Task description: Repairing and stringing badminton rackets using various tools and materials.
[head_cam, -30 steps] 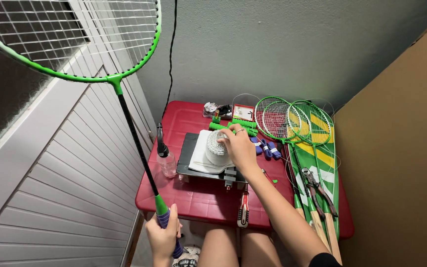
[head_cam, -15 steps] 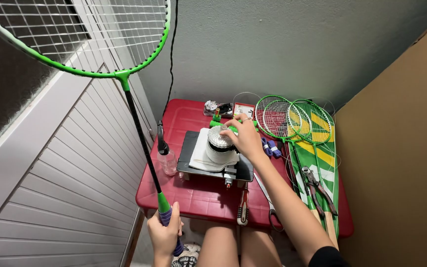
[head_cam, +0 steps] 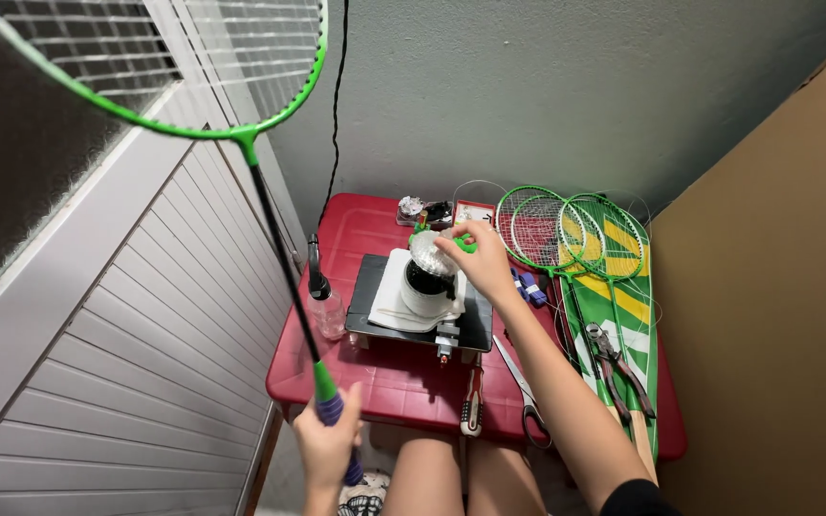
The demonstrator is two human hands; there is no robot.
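My left hand (head_cam: 329,447) grips the purple-wrapped handle of a green badminton racket (head_cam: 270,205), held upright with its strung head at the upper left of the view. My right hand (head_cam: 475,260) reaches over the red table (head_cam: 403,387) and holds a round clear lid (head_cam: 427,252), tilted and lifted just above a white pot with a dark inside (head_cam: 424,287). The pot stands on white cloth on a dark flat machine (head_cam: 475,330).
Several green rackets (head_cam: 576,239) lie on a green and yellow bag at the table's right side. Pliers (head_cam: 614,358), scissors (head_cam: 526,406), a red-handled tool (head_cam: 471,401), a small spray bottle (head_cam: 322,296) and blue grip rolls (head_cam: 531,287) are on the table. A white louvred door is left, brown board right.
My right hand has lifted the clear lid off the white pot, showing its dark inside. The racket in my left hand has shifted slightly to the right.
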